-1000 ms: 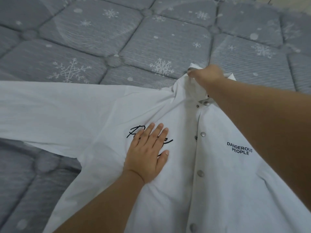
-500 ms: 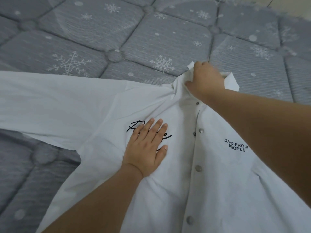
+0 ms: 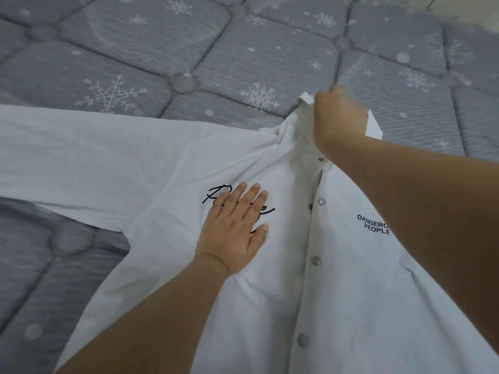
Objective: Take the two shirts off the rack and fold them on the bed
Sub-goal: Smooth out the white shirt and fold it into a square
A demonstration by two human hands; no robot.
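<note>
A white button-up shirt [image 3: 162, 163] lies face up on the grey quilted bed [image 3: 243, 55], one sleeve spread out to the left. It carries black script on one chest side and the words "DANGEROUS PEOPLE" on the other. My left hand [image 3: 235, 228] presses flat on the script, fingers straight. At the far end of the shirt my right hand [image 3: 337, 122] grips the collar, fingers curled into the fabric and the collar bunched under it. A second shirt is not in view.
The mattress has a snowflake pattern and tufted seams, and it reaches past the shirt on the far side and on the left. A strip of pale floor [image 3: 464, 4] shows beyond the bed's top right corner.
My right hand has shifted a little at the collar and bunched it more. The left hand stays flat on the chest. The view has dipped slightly.
</note>
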